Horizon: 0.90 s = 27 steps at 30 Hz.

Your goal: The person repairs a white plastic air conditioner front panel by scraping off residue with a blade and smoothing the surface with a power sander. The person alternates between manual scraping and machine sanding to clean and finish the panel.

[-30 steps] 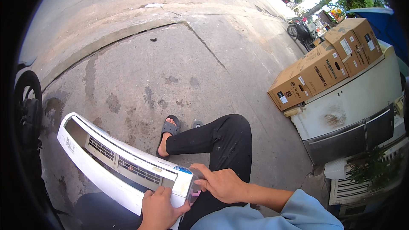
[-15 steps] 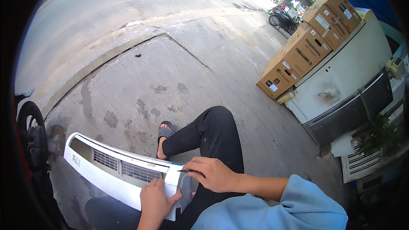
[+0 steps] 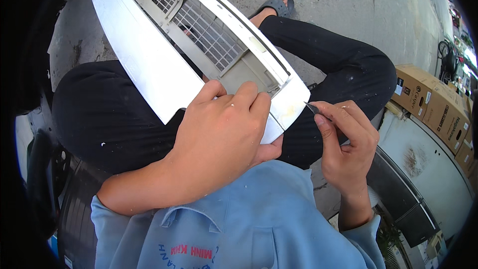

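A long white air conditioner casing (image 3: 149, 60) lies slanted across my lap, its opening showing grey grille mesh (image 3: 211, 35). My left hand (image 3: 219, 129) is closed around the casing's near end, fingers over the top and thumb at the lower edge. Just right of that end, my right hand (image 3: 348, 144) pinches a small dark pointed blade (image 3: 312, 108). The blade's tip meets or nearly meets the edge of the white corner, where a faint yellowish patch shows. Most of the blade is hidden by my fingertips.
My dark-trousered legs (image 3: 328, 55) are bent under and beside the casing, one foot in a grey sandal (image 3: 283, 5) on the concrete. Cardboard boxes (image 3: 433, 104) rest on a worn white refrigerator (image 3: 418, 164) at right. Dark vehicle parts stand along the left.
My view has tipped down and closer to the casing. The blade has shifted from the corner's upper edge to its outer end, while my left hand keeps hold of the casing.
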Motion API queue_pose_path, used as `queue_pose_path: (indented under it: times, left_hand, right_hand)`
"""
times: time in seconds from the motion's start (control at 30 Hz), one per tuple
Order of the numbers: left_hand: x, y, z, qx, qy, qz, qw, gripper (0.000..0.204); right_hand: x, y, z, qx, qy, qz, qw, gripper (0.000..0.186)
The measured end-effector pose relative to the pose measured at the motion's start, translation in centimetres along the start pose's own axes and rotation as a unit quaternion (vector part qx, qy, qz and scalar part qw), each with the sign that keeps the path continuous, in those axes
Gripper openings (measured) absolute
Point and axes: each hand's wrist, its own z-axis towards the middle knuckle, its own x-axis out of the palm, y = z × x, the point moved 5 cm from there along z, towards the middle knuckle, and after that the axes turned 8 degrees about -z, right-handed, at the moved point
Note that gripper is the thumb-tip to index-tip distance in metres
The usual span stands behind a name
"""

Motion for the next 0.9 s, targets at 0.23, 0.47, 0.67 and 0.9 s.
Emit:
queue_pose_path:
  times: [0.23,0.47,0.67,0.9]
  left_hand:
    - [0.6,0.1,0.8,-0.014,-0.003,-0.017,1.000,0.053]
    - [0.3,0.2,1.3,-0.019,0.031,-0.033,0.999,0.051]
    - [0.4,0.3,1.5,-0.012,0.020,-0.036,0.999,0.050]
    - [0.5,0.1,1.7,-0.016,0.017,-0.035,0.999,0.049]
  right_hand:
    - [-0.1,-0.1,0.3,-0.005,0.046,-0.117,0.992,0.032]
    - [0.0,1.3,-0.5,0.007,0.095,-0.112,0.989,0.037]
    - [0.5,0.5,0.4,-0.010,0.088,-0.130,0.988,0.034]
    - [0.5,0.8,0.6,-0.020,0.098,-0.125,0.987,0.036]
